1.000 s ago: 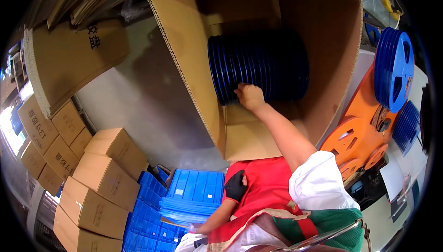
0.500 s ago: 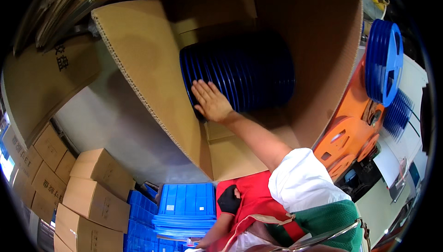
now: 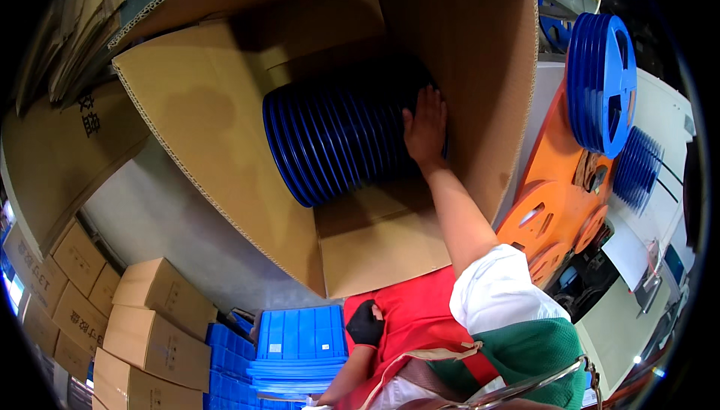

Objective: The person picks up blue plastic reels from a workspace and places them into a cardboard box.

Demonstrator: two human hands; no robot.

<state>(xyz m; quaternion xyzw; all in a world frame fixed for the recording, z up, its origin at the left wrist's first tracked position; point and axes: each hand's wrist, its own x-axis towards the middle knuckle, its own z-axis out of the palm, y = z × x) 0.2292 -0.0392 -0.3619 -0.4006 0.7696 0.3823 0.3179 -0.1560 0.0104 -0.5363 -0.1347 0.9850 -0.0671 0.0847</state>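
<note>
One hand on the reels.
My right hand lies flat, fingers spread, holding nothing, against the right end of the blue reel stack; its axis runs leftward; my left hand is unseen.

Warehouse, stacked cartons, blue crates

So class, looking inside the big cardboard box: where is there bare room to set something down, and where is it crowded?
The large brown cardboard box has bare floor in front of the row of blue plastic reels, bordered by the box's side walls. The back is crowded: reels fill it, with the right hand pressed against them beside the right wall.
</note>
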